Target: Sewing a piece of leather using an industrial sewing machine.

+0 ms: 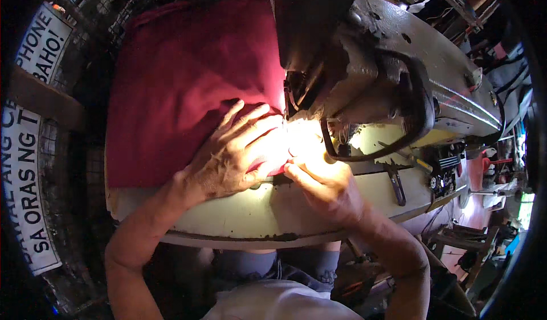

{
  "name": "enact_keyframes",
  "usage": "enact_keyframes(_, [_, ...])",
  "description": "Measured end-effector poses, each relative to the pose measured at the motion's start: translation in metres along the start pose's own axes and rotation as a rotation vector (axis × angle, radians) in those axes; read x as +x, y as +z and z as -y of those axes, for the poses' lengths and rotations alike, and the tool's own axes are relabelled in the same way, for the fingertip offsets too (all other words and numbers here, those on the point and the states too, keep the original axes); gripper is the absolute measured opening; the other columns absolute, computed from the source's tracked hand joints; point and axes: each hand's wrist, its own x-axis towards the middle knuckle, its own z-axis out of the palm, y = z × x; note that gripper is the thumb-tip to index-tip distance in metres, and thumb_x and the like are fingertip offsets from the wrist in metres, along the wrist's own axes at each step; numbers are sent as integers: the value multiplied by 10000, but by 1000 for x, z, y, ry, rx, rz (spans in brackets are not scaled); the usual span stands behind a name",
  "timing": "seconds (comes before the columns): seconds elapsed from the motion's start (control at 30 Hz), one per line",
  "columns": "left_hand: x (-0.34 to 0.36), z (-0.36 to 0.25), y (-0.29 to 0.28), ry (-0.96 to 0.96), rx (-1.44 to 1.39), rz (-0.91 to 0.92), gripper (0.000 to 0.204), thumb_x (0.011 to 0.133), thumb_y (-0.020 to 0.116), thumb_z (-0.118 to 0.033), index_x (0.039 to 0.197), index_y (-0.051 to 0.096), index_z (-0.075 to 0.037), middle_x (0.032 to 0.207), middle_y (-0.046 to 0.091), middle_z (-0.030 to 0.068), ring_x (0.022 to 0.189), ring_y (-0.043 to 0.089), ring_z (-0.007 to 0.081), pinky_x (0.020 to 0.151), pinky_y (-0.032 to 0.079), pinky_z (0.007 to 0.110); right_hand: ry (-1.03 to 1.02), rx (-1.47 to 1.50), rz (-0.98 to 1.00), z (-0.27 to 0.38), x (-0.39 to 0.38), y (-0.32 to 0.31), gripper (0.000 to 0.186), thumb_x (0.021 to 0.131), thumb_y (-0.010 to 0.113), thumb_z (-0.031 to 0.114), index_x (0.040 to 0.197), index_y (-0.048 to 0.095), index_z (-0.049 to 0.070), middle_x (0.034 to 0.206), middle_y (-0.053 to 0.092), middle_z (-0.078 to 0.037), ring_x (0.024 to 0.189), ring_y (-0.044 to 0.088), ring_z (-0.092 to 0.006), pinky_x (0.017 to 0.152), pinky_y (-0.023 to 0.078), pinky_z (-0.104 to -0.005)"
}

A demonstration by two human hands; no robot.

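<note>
Red fabric (171,75) lies over the left part of the pale sewing table (216,217). My left hand (239,149) rests palm down on it, fingers spread toward the needle area. My right hand (319,189) is just right of it, fingers closed on the fabric's near edge under a bright light that washes out the fingertips. The dark head of the sewing machine (364,92) stands above my hands, with a thick black loop (416,115) hanging from it. The needle itself is hard to make out in the glare.
A dark metal tool (397,186) and a yellow-handled tool (421,163) lie at the table's right, near small machine parts (444,172). Wire mesh and white signs (43,43) stand at the left. Cluttered wooden shelving (461,240) is at lower right.
</note>
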Motion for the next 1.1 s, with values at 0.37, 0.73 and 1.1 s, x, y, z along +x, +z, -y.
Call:
enact_keyframes(0.37, [17,31,-5,107,-1,-31,339,825,723,-228,1119,692,-62,1271,611,112,1286,527,297,1123,342,569,193,-6,-6,0,11,8,298,819,725,-20,1113,682,2,1076,689,-167,1009,663,-328,926,502,-451])
enact_keyframes(0.73, [17,32,-4,368,-12,-90,159,795,639,-184,897,712,-84,1031,664,53,1038,629,229,974,493,388,356,-42,-17,21,-26,-52,252,803,705,17,1054,728,35,1047,713,-177,933,703,-327,842,542,-441])
enact_keyframes(1.1, [28,45,-5,380,-37,-56,229,783,656,-156,992,726,-93,1034,676,30,1057,627,216,983,499,383,728,-896,-370,-176,-85,-403,326,1008,504,154,1287,629,43,1405,574,-137,1279,560,-309,1096,436,-381])
